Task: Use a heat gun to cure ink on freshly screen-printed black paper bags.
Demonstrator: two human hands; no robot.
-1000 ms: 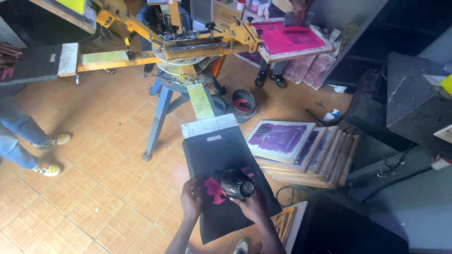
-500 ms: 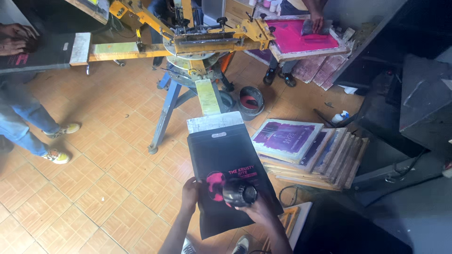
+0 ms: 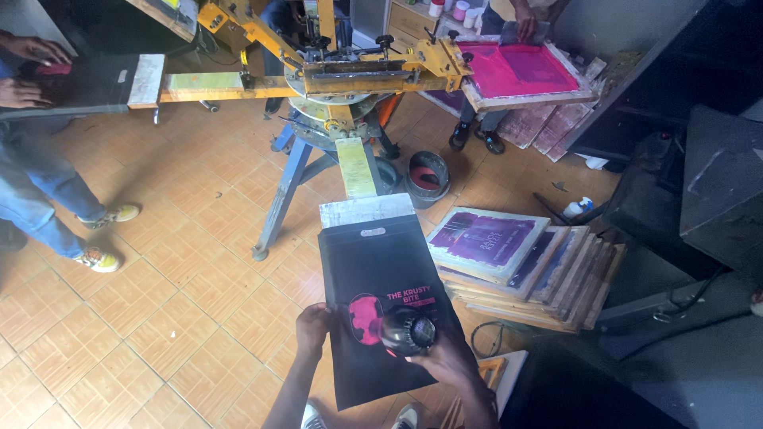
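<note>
Your left hand presses flat on the lower left edge of the black bag, which lies on the platen of the screen-printing carousel at the lower middle of the frame. Its fingers are spread open on the fabric, pinning it rather than gripping. Your right hand is closed around the handle of a black heat gun, whose barrel points down at the pink print on the bag.

The step in hand looks like drying the fresh pink ink. It calls for keeping the nozzle just above the print, not touching it, and sweeping across both the round motif and the lettering beside it so that no spot scorches. Keep your left fingertips clear of the hot air and off the wet ink.

To the right of the bag, a stack of wooden-framed screens leans on the tiled floor. At the upper right another person's hand rests on a pink-inked screen, and at the upper left a second person's hands work a dark platen.
</note>
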